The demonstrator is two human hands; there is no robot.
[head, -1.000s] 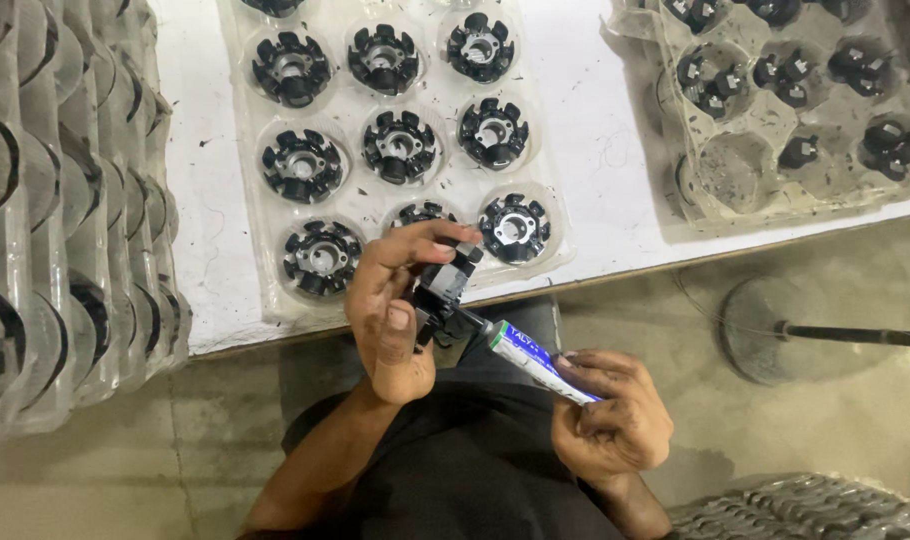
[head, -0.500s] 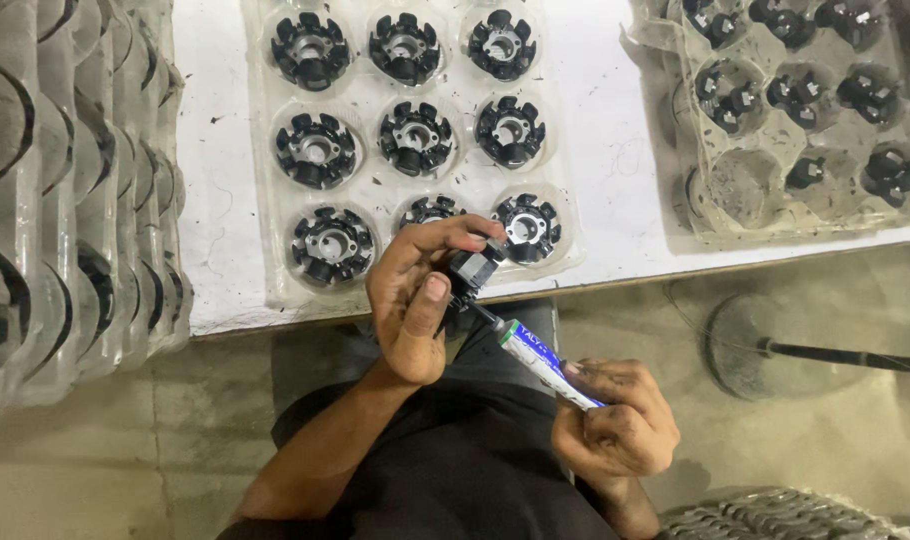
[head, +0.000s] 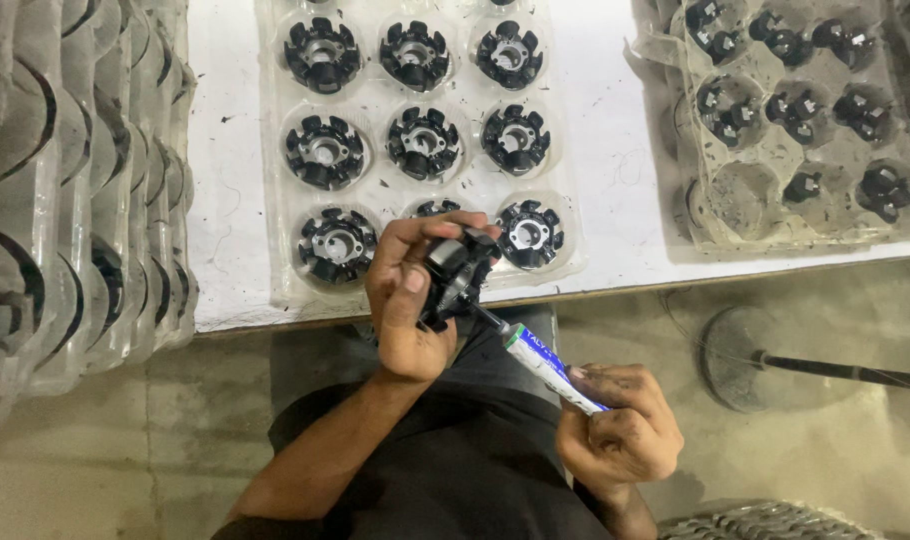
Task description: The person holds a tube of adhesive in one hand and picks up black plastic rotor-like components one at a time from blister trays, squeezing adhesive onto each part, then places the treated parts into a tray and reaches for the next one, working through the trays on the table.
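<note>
Head view looked straight down over the person's lap, where a dark shirt (head: 455, 470) filled the bottom of the frame. Nearest the body, the right hand (head: 620, 430) was curled tight around the rear of a white adhesive tube (head: 550, 365) with blue and green print, fingers wrapped over it and thumb on top. The tube slanted up and to the left, and its dark nozzle (head: 485, 318) met the underside of a black finned part (head: 455, 275).

That part sat in the left hand (head: 410, 300), just in front of the table edge. The thumb pressed on its near side and the fingers arched over its top, so the hand was closed around it; the part was tilted on edge rather than lying flat. Whether the nozzle tip actually touched the part or stopped just short could not be told.

Beyond the hands stood a white table (head: 615, 190). On it, directly above the left hand, lay a clear plastic tray (head: 275, 250) with round pockets, each holding a black finned piece with a pale metal centre. Farther right lay a second clear tray (head: 745, 190), grimier, with smaller black pieces in most pockets and one pocket bare. Along the left side, a stack of clear trays (head: 65, 200) stood on edge. On the floor at right stood a round metal base (head: 740, 355).
</note>
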